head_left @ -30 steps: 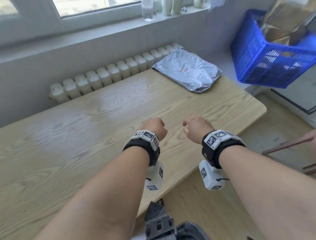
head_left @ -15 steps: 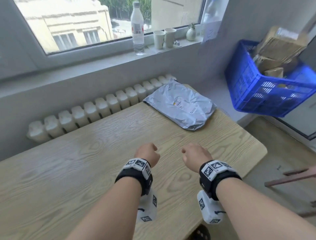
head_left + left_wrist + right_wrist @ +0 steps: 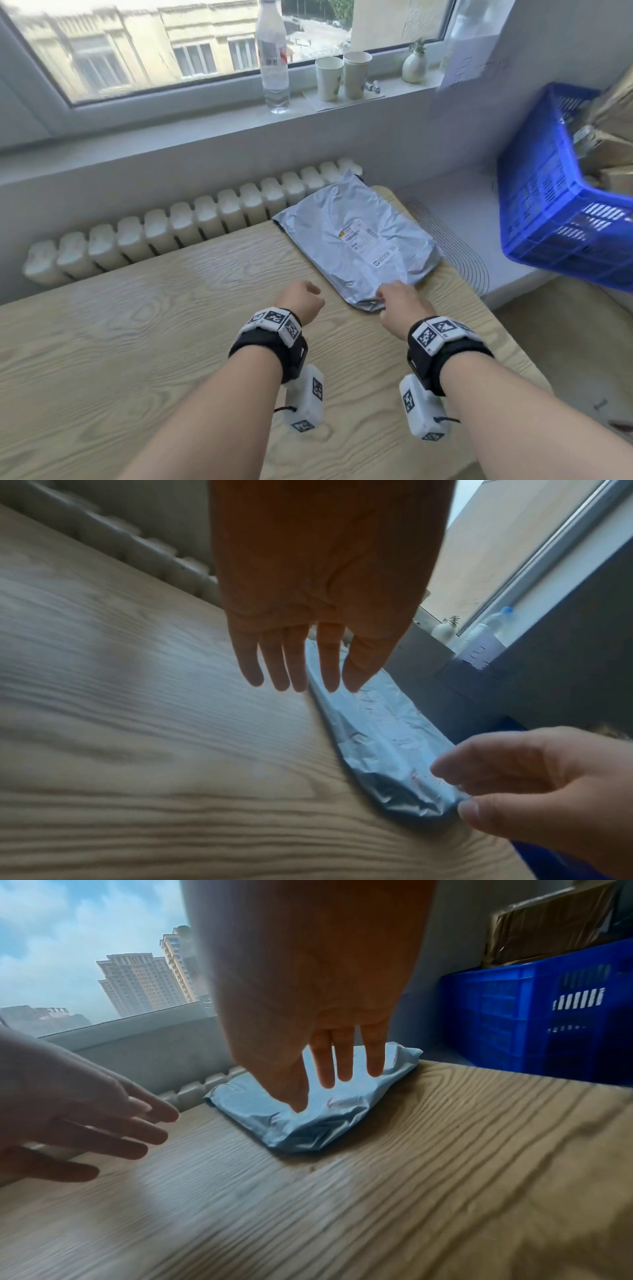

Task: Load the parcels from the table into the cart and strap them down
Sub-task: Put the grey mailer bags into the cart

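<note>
Both hands have slid forward since half a second ago: right hand, fingers loose, touching the grey poly mailer's near corner; left hand spread, empty, just beside. Looks soft, light, slippery, so pinch that corner off the tabletop.

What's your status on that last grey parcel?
Both hands open: right hand at parcel's near corner, left hand beside. Parcel flat on table. Nothing blocking.

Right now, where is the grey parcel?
In the head view, the grey parcel lies at the table's far right corner beside the radiator, right hand at its near end.
</note>
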`<state>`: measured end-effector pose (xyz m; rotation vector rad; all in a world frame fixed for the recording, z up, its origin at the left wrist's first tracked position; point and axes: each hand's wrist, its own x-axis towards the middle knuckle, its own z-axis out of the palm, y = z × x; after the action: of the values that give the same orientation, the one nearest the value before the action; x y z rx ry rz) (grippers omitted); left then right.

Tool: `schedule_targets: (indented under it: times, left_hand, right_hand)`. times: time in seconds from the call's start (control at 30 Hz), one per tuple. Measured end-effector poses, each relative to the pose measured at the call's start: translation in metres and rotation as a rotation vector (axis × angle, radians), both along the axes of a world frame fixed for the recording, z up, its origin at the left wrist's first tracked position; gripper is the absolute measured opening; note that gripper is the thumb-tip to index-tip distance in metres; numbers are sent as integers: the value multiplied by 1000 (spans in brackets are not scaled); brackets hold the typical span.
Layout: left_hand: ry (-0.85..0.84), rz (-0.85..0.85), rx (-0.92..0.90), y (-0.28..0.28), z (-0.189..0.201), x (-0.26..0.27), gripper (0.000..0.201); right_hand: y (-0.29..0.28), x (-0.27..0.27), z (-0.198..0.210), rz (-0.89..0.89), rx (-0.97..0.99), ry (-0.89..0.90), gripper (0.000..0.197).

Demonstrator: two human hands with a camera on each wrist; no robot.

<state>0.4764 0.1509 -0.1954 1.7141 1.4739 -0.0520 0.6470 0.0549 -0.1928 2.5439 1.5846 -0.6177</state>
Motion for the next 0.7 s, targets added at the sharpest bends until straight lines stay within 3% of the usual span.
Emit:
schedule_targets:
  times: [0.27, 0.4, 0.5, 0.63, 0.7]
  left_hand:
    - [-47, 345, -161, 17, -37, 54, 55]
    - [-72, 464, -165, 30, -48, 72, 61]
    - [-181, 596, -185, 40, -50, 87, 52]
    - [-407, 813, -287, 49, -56, 102, 60]
    - [-442, 849, -282, 52, -61, 107, 48]
  right_hand:
    - [40, 70, -30, 141, 119, -13, 48]
    - [55, 93, -37, 59, 131, -8, 62]
    - [62, 106, -41, -16, 55, 61, 72]
    - [68, 115, -45, -20, 52, 47, 73]
    - [71, 118, -47, -31, 48, 35, 73]
